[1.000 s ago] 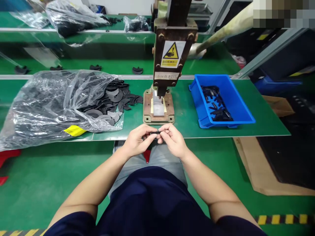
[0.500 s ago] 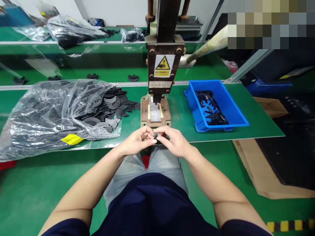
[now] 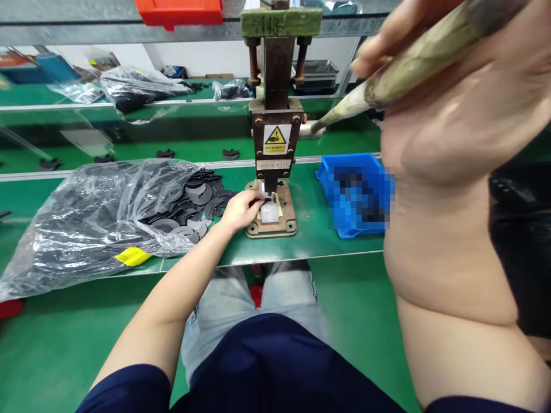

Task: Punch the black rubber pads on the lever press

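My left hand point(image 3: 241, 210) reaches to the base of a hand press point(image 3: 279, 135). Its thumb and fingers pinch a small black part point(image 3: 267, 199) under the ram, above a pale block point(image 3: 270, 213); the fingers hide most of the part. Close to the camera at the upper right, my right hand point(image 3: 447, 129) is closed on the press lever point(image 3: 398, 77), which slants up from the side of the press. A warning label point(image 3: 276, 139) is fixed to the front of the press.
On the left, curved black pieces point(image 3: 200, 195) spill from a clear plastic bag point(image 3: 99, 212). Right of the press stands a blue bin point(image 3: 344, 163) with dark parts in it, partly blurred out. Several curved pieces lie along the ledge behind.
My hands were together at the table edge. The left has moved forward under the ram with the small black part; the right has risen to the lever. The view has tilted up.
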### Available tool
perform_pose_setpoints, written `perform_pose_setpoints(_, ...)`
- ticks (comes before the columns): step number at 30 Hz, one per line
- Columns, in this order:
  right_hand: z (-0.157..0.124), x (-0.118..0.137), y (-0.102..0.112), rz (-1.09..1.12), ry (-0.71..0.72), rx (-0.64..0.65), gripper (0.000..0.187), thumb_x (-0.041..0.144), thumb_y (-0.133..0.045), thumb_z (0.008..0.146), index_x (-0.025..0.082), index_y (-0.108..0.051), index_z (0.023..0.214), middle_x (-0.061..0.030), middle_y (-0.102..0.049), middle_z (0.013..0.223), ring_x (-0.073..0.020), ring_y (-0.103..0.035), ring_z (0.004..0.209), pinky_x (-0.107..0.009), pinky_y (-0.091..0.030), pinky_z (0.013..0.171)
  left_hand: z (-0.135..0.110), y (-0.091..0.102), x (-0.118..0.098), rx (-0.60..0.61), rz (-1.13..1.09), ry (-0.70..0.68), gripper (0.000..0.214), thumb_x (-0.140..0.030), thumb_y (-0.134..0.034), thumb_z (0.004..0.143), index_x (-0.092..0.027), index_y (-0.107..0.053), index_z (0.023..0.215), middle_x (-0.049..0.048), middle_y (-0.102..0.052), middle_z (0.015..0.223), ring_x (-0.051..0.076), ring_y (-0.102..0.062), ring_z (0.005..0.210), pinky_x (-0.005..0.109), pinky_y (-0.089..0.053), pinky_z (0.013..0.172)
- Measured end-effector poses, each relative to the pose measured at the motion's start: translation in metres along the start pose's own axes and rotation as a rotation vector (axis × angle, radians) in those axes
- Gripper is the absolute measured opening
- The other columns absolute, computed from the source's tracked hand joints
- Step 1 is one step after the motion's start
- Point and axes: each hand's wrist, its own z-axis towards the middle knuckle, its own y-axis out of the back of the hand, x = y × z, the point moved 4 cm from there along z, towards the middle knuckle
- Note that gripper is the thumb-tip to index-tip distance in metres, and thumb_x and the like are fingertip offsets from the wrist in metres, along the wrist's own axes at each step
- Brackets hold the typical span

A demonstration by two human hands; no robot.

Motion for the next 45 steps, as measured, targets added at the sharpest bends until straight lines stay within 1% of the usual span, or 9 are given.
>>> perform_pose_setpoints(2, 0.003, 0.002, -0.005, -0.032, -0.154, 0.0, 0.113, 0.072, 0.013, 0.076, 0.003, -0.07, 0.107, 0.0068, -0.064, 0.089, -0.0133, -0.075, 0.108, -0.036, -0.048, 0.081, 0.001, -0.001, -0.004, 0.036, 0.072, -0.052, 0.018, -0.029, -0.064, 0.102, -0.021, -0.079, 0.107, 0.0078, -0.081, 0.116, 0.026, -0.071, 0.115, 0.04, -0.054, 0.108)
perform_pose_setpoints(4, -0.006, 0.004, -0.007, -0.04, -0.27, -0.063, 0.076, 0.065, -0.025, 0.098, 0.006, -0.07, 0.111, 0.007, -0.061, 0.083, -0.0071, -0.076, 0.093, -0.03, -0.052, 0.082, 0.002, -0.001, -0.006, 0.056, 0.098, -0.083, 0.018, -0.028, -0.063, 0.102, -0.022, -0.079, 0.106, 0.0074, -0.08, 0.117, 0.026, -0.07, 0.115, 0.04, -0.053, 0.109)
perform_pose_setpoints(6, -0.024, 0.009, -0.009, 0.003, -0.311, -0.119, 0.033, 0.043, -0.06, 0.1, 0.012, -0.07, 0.096, 0.0055, -0.06, 0.079, -0.0055, -0.07, 0.078, -0.027, -0.056, 0.078, 0.003, 0.0, -0.006, 0.065, 0.097, -0.095, 0.017, -0.027, -0.064, 0.101, -0.022, -0.08, 0.106, 0.0071, -0.08, 0.117, 0.025, -0.071, 0.114, 0.04, -0.053, 0.108)
perform_pose_setpoints(8, -0.049, 0.015, -0.011, 0.042, -0.309, -0.15, 0.023, 0.03, -0.072, 0.095, 0.019, -0.062, 0.078, 0.0041, -0.059, 0.074, -0.0082, -0.065, 0.072, -0.032, -0.059, 0.076, 0.004, 0.0, -0.005, 0.069, 0.091, -0.102, 0.017, -0.026, -0.064, 0.101, -0.021, -0.08, 0.106, 0.007, -0.081, 0.116, 0.025, -0.071, 0.114, 0.04, -0.054, 0.108)
perform_pose_setpoints(13, -0.127, 0.024, -0.018, -0.112, -0.268, -0.007, 0.028, 0.034, -0.069, 0.091, 0.027, -0.056, 0.068, 0.0036, -0.059, 0.066, -0.0196, -0.068, 0.076, -0.065, -0.054, 0.113, 0.005, 0.0, -0.008, 0.081, 0.085, -0.069, 0.018, -0.027, -0.064, 0.101, -0.021, -0.08, 0.105, 0.0077, -0.081, 0.117, 0.025, -0.072, 0.115, 0.041, -0.054, 0.109)
perform_pose_setpoints(18, -0.164, 0.017, -0.02, -0.188, -0.254, -0.027, 0.019, 0.036, -0.067, 0.087, 0.031, -0.059, 0.07, 0.0036, -0.064, 0.066, -0.0231, -0.072, 0.082, -0.067, -0.052, 0.116, 0.002, 0.007, -0.011, 0.127, 0.081, -0.081, 0.02, -0.028, -0.063, 0.102, -0.021, -0.079, 0.112, 0.0077, -0.081, 0.121, 0.025, -0.072, 0.119, 0.041, -0.054, 0.111)
perform_pose_setpoints(29, -0.163, 0.012, -0.028, -0.178, -0.222, -0.166, 0.02, 0.037, -0.067, 0.085, 0.031, -0.058, 0.068, 0.0034, -0.061, 0.062, -0.0223, -0.068, 0.075, -0.064, -0.055, 0.108, -0.012, 0.128, 0.086, 0.263, 0.658, 0.346, 0.026, -0.036, -0.07, 0.095, -0.021, -0.079, 0.115, 0.0124, -0.08, 0.12, 0.036, -0.067, 0.117, 0.047, -0.053, 0.102)
perform_pose_setpoints(38, -0.163, 0.014, -0.031, -0.136, -0.211, -0.204, 0.013, 0.033, -0.067, 0.085, 0.032, -0.064, 0.073, 0.0029, -0.061, 0.065, -0.0227, -0.068, 0.078, -0.065, -0.051, 0.11, 0.012, 0.081, 0.069, 0.36, 0.662, 0.193, 0.044, -0.037, -0.061, 0.099, -0.019, -0.073, 0.138, 0.0153, -0.074, 0.139, 0.037, -0.063, 0.129, 0.05, -0.051, 0.109)
perform_pose_setpoints(45, -0.163, 0.015, -0.034, -0.147, -0.223, -0.233, 0.021, 0.033, -0.066, 0.084, 0.028, -0.055, 0.068, 0.0041, -0.059, 0.063, -0.0214, -0.067, 0.077, -0.063, -0.051, 0.108, 0.045, 0.076, 0.095, 0.557, 0.724, 0.255, 0.059, -0.028, -0.072, 0.087, -0.023, -0.07, 0.146, 0.0145, -0.074, 0.143, 0.035, -0.065, 0.134, 0.044, -0.052, 0.111)
